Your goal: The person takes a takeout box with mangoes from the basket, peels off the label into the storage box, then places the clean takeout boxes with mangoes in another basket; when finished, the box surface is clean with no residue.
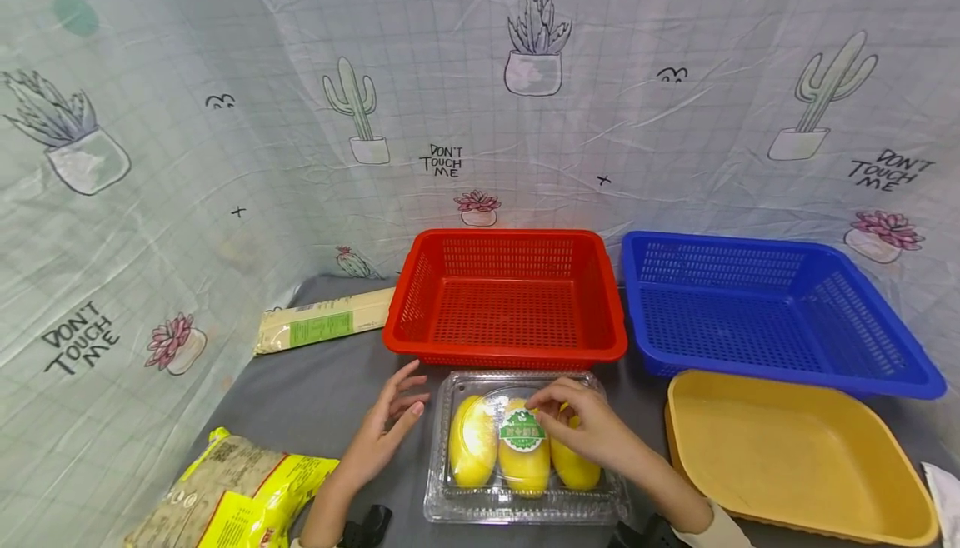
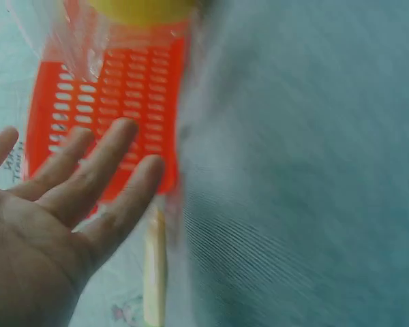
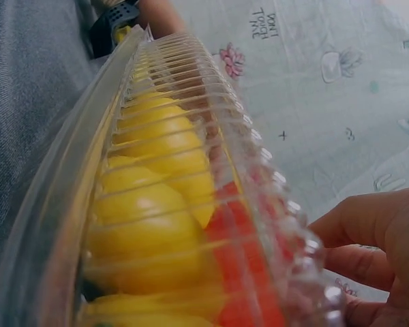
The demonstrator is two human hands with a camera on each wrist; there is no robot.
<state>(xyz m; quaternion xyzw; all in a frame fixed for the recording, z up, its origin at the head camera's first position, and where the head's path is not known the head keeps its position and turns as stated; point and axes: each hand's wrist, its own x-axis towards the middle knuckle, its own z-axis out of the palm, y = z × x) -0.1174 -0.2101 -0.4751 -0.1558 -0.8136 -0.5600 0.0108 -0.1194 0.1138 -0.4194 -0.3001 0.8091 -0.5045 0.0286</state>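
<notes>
As I judge it, the work in hand is handling the clear plastic box (image 1: 528, 510), which lies flat toward the near edge of the tabletop (image 1: 337, 381), just in front of the red basket (image 1: 504, 356). Three yellow fruits (image 1: 474, 441) sit side by side in it, and a label (image 1: 521, 431) marks the middle of its top.

To do this well, I would work at the stiff rim rather than press the thin top, which looks apt to flex. I would want both short sides steadied evenly and the box kept level, since a tilt could roll the fruits together.

For pose, I see the left hand (image 1: 384, 427) well spread, fingers loosely extended, holding nothing; it hangs beside the box's left side, apart from it, its forearm rising from the tabletop's near edge. The right forearm slants in from the near right corner across the box's right side. The right hand (image 1: 581, 423) is bent over the top, fingers loosely curved, thumb near the forefinger. I see no grip there, and I cannot tell whether its fingertips touch the plastic.
</notes>
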